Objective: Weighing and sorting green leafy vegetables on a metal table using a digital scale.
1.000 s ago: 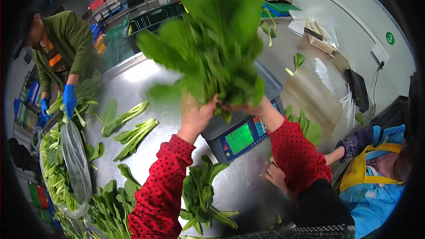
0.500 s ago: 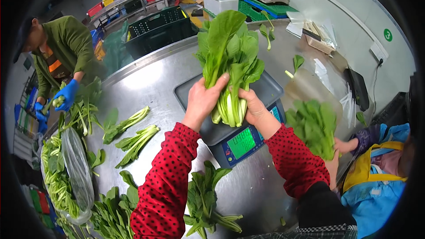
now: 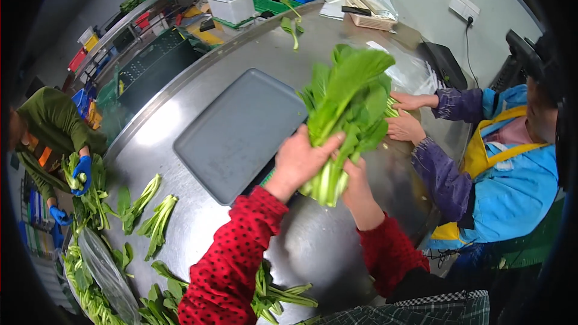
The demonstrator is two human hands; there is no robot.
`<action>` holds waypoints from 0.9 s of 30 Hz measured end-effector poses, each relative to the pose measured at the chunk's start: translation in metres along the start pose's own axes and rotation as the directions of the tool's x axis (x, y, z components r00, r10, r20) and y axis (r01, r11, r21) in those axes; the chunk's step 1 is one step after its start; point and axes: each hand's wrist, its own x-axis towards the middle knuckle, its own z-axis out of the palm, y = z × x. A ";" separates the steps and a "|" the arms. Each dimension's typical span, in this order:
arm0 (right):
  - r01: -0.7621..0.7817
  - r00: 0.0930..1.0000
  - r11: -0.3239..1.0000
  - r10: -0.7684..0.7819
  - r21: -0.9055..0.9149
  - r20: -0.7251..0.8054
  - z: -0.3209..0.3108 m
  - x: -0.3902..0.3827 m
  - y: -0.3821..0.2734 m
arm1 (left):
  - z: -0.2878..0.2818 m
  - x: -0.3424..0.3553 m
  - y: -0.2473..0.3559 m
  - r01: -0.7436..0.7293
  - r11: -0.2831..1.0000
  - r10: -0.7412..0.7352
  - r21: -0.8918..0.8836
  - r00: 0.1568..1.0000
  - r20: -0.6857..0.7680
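Observation:
I hold a thick bunch of leafy greens (image 3: pixel 352 99) over the table, its leaves pointing away from me and its pale stems toward me. My left hand (image 3: pixel 304 159) is closed around its left side, thumb across the stems. Closed on the stems from the right is my right hand (image 3: pixel 356 186). Left of the bunch lies the bare grey tray of a scale (image 3: pixel 238 138); the scale's display is mostly hidden behind my left arm. Beyond the bunch, a co-worker's hands (image 3: pixel 406 126) are on other greens, largely covered by mine.
Loose greens (image 3: pixel 158 225) lie on the steel table's left side, near a plastic bag (image 3: pixel 108 277) beside piled stems. A person in blue gloves (image 3: pixel 82 173) handles greens at far left. At the back right stand a basket (image 3: pixel 373 21) and a black device (image 3: pixel 442 63).
My hands have carried the bunch off the scale tray to the right. My view has turned right. The right-hand co-worker's greens have moved away from me to beyond my bunch.

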 end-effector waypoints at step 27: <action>0.023 0.833 0.089 -0.552 -0.996 -0.030 -0.094 -0.089 0.059 | 0.088 -0.183 -0.099 -0.135 0.985 0.088 -0.105 0.926 -0.367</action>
